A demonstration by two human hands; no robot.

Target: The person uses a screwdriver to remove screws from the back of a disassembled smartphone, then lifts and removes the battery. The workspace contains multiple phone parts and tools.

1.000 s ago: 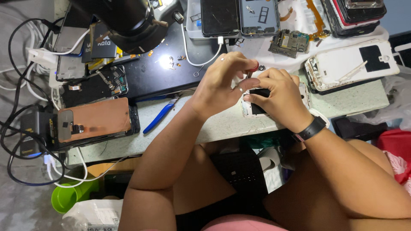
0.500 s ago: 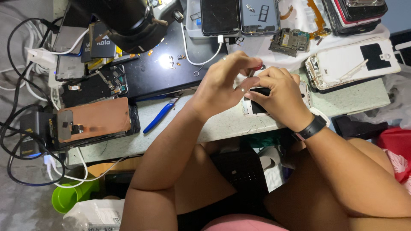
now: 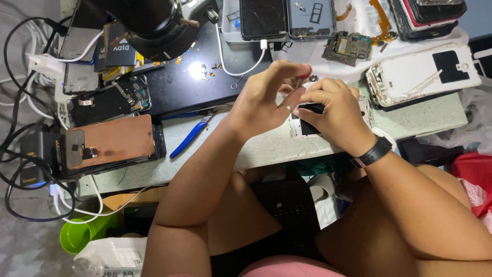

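Observation:
A white opened phone [image 3: 303, 128] lies on the pale green workbench [image 3: 246, 151] near its front edge, mostly hidden under my hands. My right hand [image 3: 333, 110], with a black watch on the wrist, is closed around a small dark-handled tool [image 3: 313, 107] over the phone. My left hand [image 3: 266, 97] is held just left of it, fingers pinched at the upper end of the tool near a small red tip [image 3: 303, 77]. What the fingertips hold is too small to make out.
A blue-handled tool [image 3: 190, 137] lies on the bench left of my arm. A copper-backed screen panel [image 3: 110, 141], a black microscope [image 3: 154, 23], cables, a white phone back shell [image 3: 425, 74], circuit boards [image 3: 347, 47] and other phones crowd the bench.
Both hands stay over the white phone. My left fingers have shifted slightly up and toward the tool's top.

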